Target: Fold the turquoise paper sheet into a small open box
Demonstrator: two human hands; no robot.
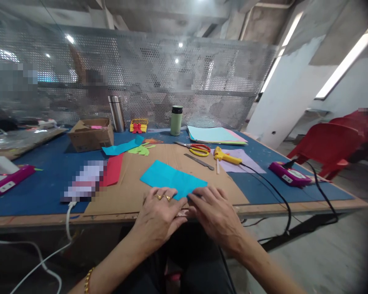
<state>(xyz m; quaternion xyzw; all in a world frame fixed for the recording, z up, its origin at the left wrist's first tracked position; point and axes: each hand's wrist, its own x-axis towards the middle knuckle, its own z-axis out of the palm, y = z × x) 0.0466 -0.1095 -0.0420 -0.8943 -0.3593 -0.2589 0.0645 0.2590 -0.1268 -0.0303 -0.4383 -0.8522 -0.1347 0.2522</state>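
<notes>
A sheet of bright blue paper (171, 179) lies on the brown cardboard at the table's front edge. My left hand (159, 212), with rings on its fingers, is closed on the paper's near edge, thumb pointing right. Close beside it, my right hand (216, 212) has its fingers bent over the near right part of the same sheet. Both hands cover the paper's near edge, so its shape there is hidden. Beyond the sheet lie scissors (199, 149) with red and yellow handles, a grey metal blade (199, 161) and a yellow glue gun (227, 156).
Cardboard (116, 202) covers the middle of the blue table (257, 192). Red paper (113, 169), a phone (87, 179) and a carton (92, 136) are left. A green bottle (176, 121) and stacked paper (214, 134) stand behind. The glue gun's cord runs near a purple power strip (290, 174).
</notes>
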